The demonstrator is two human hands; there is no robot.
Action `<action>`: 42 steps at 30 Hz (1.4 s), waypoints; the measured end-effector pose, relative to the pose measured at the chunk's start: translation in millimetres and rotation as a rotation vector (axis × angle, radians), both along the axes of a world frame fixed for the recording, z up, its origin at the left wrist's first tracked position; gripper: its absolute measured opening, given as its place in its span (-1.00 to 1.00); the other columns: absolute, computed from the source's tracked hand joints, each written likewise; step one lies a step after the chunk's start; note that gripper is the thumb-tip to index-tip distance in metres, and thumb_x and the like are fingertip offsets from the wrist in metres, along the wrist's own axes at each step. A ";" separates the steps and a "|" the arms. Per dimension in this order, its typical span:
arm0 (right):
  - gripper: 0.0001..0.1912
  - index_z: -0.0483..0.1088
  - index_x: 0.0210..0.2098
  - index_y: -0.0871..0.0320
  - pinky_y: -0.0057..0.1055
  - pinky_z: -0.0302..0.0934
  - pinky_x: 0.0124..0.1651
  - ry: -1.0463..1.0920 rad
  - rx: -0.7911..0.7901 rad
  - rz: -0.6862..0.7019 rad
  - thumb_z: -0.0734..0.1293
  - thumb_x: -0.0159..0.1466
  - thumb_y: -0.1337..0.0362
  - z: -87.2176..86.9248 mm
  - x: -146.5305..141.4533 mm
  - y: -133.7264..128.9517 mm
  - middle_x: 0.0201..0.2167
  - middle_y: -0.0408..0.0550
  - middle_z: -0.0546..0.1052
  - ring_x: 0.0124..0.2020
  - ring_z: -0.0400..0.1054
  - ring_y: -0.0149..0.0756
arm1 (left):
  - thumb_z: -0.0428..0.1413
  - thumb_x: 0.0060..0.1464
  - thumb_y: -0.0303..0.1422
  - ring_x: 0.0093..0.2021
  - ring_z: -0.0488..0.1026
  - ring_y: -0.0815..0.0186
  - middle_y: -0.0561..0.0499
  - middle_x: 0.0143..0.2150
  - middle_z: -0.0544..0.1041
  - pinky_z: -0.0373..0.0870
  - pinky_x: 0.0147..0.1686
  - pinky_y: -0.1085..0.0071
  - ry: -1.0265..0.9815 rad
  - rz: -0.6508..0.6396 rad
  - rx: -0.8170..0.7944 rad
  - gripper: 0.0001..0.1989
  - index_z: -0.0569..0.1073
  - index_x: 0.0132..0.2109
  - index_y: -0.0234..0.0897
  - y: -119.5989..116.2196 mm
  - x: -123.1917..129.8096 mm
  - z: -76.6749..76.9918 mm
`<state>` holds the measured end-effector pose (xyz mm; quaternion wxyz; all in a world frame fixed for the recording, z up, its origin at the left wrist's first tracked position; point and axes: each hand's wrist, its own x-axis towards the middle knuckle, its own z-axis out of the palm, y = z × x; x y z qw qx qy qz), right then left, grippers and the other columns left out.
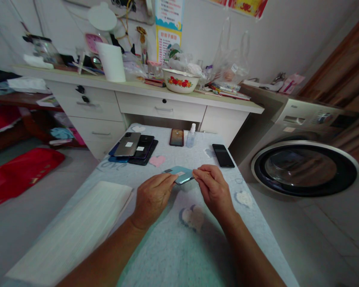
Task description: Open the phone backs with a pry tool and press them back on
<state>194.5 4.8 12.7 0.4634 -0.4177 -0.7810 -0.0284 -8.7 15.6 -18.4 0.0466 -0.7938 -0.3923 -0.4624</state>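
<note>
A light blue phone (185,175) with a pale label on its back is held between my two hands, tilted above the cloth. My left hand (154,196) pinches its left near edge with thumb and fingers. On the phone's right end, the fingertips of my right hand (213,187) are closed. Beyond my left hand lies a pile of phones (128,144), several of them dark, with small white labels on some. Farther back are a brownish phone (176,137) and a clear spray bottle (192,136) with a white cap. A black phone (223,155) lies to the right.
A heart-patterned cloth (191,255) covers the table. Pale folded material (74,231) lies along its left side. Behind stands a white desk (164,108) with a floral bowl (180,81) and a white canister (111,63). A washing machine (305,119) is at the right.
</note>
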 end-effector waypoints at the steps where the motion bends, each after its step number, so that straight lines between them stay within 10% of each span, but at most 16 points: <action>1: -0.71 0.42 -0.01 0.08 -0.31 0.35 -0.10 0.019 -0.019 0.006 0.25 0.32 0.42 -0.2 0.6 0.6 -0.14 0.03 0.39 -0.13 0.36 -0.28 | 0.02 0.28 -0.37 -0.14 0.53 0.28 -0.04 -0.12 0.59 0.45 -0.10 0.36 -0.003 0.000 -0.002 -0.79 0.50 -0.01 -0.24 -0.2 -0.3 0.4; 42: -0.63 0.39 0.08 0.03 -0.26 0.32 -0.17 -0.163 0.036 0.011 0.23 0.33 0.43 0.1 -16.6 -10.4 -0.13 0.02 0.47 -0.19 0.29 -0.23 | 0.01 0.28 -0.40 -0.14 0.52 0.25 -0.05 -0.11 0.58 0.47 -0.12 0.31 0.011 -0.007 -0.023 -0.78 0.50 -0.02 -0.24 -0.6 0.3 -1.3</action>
